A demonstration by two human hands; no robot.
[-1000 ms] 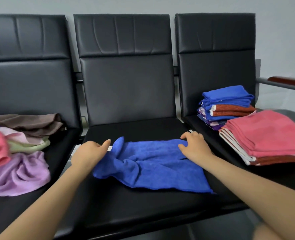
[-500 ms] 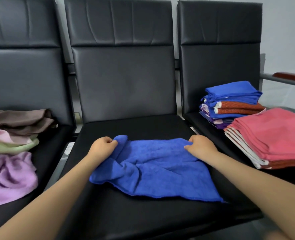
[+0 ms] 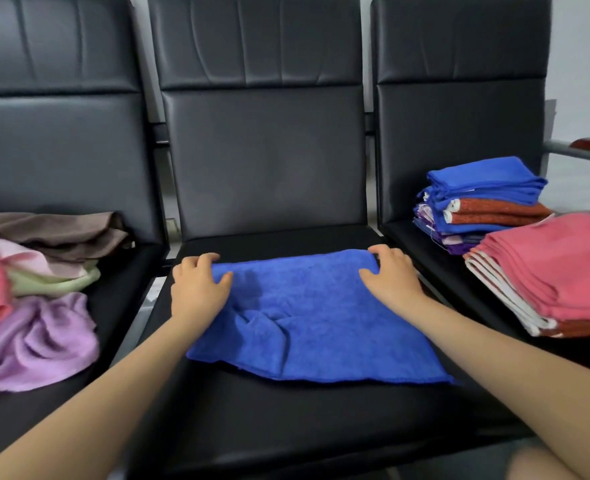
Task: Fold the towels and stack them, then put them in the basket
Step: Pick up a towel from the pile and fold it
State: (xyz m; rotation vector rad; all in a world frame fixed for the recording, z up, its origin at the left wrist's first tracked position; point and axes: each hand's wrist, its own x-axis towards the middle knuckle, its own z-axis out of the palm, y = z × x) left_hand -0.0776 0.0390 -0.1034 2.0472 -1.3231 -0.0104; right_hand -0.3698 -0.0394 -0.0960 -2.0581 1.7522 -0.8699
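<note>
Glossy black seat point(image 3: 286, 427) bears plush, creased blue towel point(image 3: 321, 323).

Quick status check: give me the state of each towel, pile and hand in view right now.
Blue towel: spread on the middle seat, wrinkled, not yet folded.
Left hand: grips the towel's far left corner.
Right hand: grips the far right corner.
Unfolded pile: crumpled, left seat.
Blue-topped stack: folded, right seat.
Pink stack: folded, in front of it.
Basket: not in view.
</note>
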